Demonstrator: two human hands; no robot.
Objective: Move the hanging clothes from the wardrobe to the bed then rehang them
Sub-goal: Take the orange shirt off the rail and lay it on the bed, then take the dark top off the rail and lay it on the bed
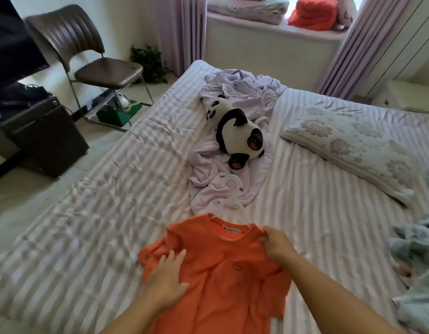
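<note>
The left hand is closest to us, fingers straight and spread, pressing flat on the near-left part of the orange T-shirt. Across the cloth, the right hand has its fingertips curled in a pinch on the shirt's right shoulder, just beside the collar. Both forearms come in low from the near edge, the right one reaching farther up the garment.

The T-shirt lies face up on the striped bed, its long axis running from hem near us to neck away from us. A white hanger pokes out of the neck opening, its hook pointing away from the hands toward the crumpled lilac sheet and the plush panda. So the hanger sits just past the right fingertips; that hand looks better placed to take it for rehanging.

A flowered pillow lies well to the right.
</note>
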